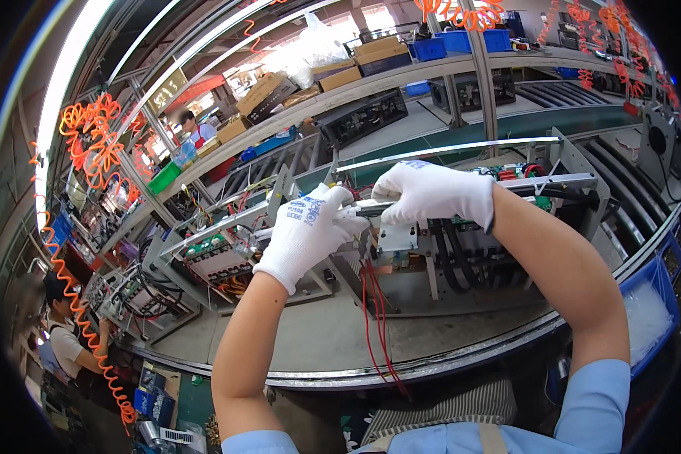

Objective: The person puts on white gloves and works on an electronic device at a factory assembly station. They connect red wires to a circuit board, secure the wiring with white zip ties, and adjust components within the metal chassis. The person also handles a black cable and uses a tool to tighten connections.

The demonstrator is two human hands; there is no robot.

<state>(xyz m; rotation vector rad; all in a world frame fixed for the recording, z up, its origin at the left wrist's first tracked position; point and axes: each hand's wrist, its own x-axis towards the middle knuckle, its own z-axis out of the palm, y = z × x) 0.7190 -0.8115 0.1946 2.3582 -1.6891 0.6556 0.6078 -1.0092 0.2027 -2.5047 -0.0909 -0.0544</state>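
Both of my hands wear white knit gloves and meet over an open metal chassis (507, 303) with circuit boards and wiring. My left hand (308, 231) has its fingers curled in a pinch at the chassis's upper left part. Close beside it, my right hand (435, 195) is closed, knuckles up, above a silver bracket plate (399, 237). A short dark and silver piece (367, 207) shows between the two hands; its kind is hidden by the fingers. Red wires (374, 318) hang down over the bench's front edge. Thick black cables (452, 257) run below my right hand.
Another open chassis (216, 261) stands to the left, with a co-worker (72, 333) beyond it. A coiled orange hose (72, 291) hangs at the left. At the right is a blue bin (670, 303) holding clear plastic. A metal shelf rail (333, 98) carries cardboard boxes behind.
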